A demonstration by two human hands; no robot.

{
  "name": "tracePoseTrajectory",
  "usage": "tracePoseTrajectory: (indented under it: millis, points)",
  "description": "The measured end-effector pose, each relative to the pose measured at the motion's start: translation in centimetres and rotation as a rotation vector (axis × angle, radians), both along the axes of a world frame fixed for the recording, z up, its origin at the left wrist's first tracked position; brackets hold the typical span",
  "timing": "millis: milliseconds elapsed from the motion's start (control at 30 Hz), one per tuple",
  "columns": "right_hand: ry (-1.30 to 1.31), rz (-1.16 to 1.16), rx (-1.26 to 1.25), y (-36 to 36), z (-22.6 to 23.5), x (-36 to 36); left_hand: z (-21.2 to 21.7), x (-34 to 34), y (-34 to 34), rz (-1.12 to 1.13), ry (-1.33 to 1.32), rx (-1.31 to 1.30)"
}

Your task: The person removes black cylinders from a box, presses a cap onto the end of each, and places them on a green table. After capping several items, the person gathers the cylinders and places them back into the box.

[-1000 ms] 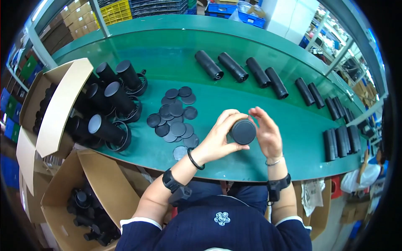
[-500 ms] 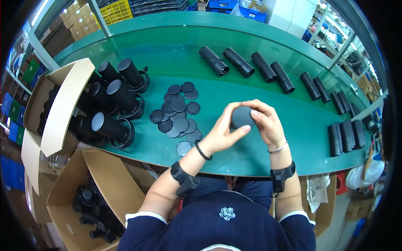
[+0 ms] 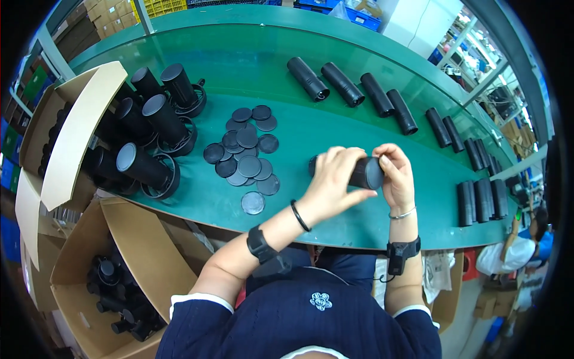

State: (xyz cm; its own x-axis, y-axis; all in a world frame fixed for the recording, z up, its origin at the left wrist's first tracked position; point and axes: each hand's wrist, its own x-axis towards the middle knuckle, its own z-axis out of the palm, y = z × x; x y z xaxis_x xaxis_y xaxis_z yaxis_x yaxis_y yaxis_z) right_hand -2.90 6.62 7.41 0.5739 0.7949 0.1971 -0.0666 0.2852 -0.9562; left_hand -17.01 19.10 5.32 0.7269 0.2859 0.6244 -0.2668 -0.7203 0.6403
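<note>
My left hand [image 3: 335,182] is wrapped over a black cylindrical tube [image 3: 360,173], which lies sideways above the green table. A round black cap [image 3: 375,173] covers the tube's right end. My right hand [image 3: 397,179] is closed at that end, thumb and fingertips on the cap's rim. Left of my hands, several loose round black discs [image 3: 249,167] lie spread and overlapping on the table. One greyer disc [image 3: 253,203] sits apart near the front edge. The far end of the tube is mostly behind my left fingers.
Black cylinders with ring-shaped bases [image 3: 161,116] stand at the left beside an open carton [image 3: 84,128]. Below is another carton [image 3: 149,239] holding black parts. Several black tubes [image 3: 308,79] lie along the back, and more [image 3: 483,200] at the right edge.
The tube has turned from end-on to sideways, its capped end now pointing right. My left hand has shifted over its body; my right hand has moved to the cap's rim.
</note>
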Motion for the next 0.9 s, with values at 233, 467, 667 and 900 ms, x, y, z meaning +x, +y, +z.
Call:
tracePoseTrajectory:
  millis: [233, 467, 667, 900]
  points:
    - [0.208, -0.038, 0.018, 2.4, 0.9, -4.5, 1.0, -0.7, 2.7, -0.198, 0.065, -0.394]
    - [0.246, -0.067, 0.098, 4.7, 1.3, -6.7, 1.9, -1.3, 3.6, -0.362, 0.094, -0.936]
    - [0.25, 0.015, 0.141, 6.0, 1.2, -6.5, 1.0, -1.5, 2.9, -0.264, -0.072, -0.814]
    - [0.301, 0.177, 0.102, 4.4, -1.5, -4.3, 0.2, -2.5, 3.3, -0.2, -0.017, -0.533]
